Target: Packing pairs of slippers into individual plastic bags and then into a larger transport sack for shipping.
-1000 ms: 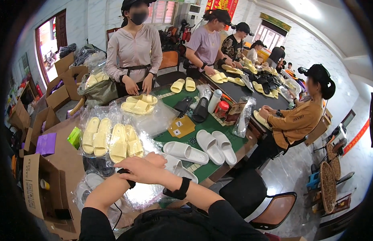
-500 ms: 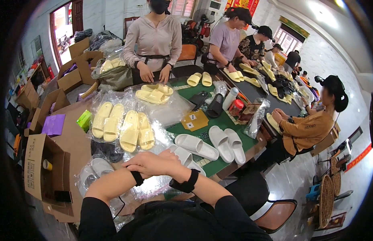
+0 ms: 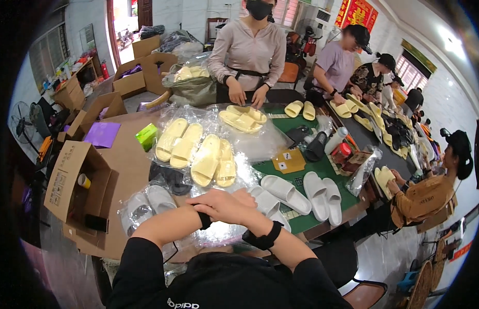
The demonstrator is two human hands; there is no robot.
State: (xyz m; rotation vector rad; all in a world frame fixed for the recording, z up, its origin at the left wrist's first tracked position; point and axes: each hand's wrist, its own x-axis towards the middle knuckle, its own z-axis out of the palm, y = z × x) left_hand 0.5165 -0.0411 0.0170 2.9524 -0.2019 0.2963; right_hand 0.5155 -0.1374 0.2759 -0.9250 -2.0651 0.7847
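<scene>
My forearms cross over the near edge of the table, a black band on each wrist. On top lies my right hand (image 3: pixel 217 205), its fingers curled over my left wrist beside the band. My left hand (image 3: pixel 245 196) passes beneath it, partly hidden, so its fingers do not show clearly. Just past my hands, yellow slippers (image 3: pixel 206 160) rest on clear plastic bags (image 3: pixel 244 175). Grey slippers (image 3: pixel 286 194) lie to the right, one partly behind my left hand. Left of my arm, another grey pair (image 3: pixel 160 200) sits in clear plastic.
An open cardboard box (image 3: pixel 69 180) stands at the left with a phone (image 3: pixel 96 223) by it. Across the table, a person (image 3: pixel 248 56) has both hands by a yellow pair (image 3: pixel 243 121). A bottle (image 3: pixel 336 140) and red-lidded jar (image 3: pixel 341 153) stand right. Several co-workers handle slippers beyond.
The view has swung left, so everything sits further right in the picture. My hands stay crossed. At the right, the person in the orange-brown top now shows yellow slippers at their hands.
</scene>
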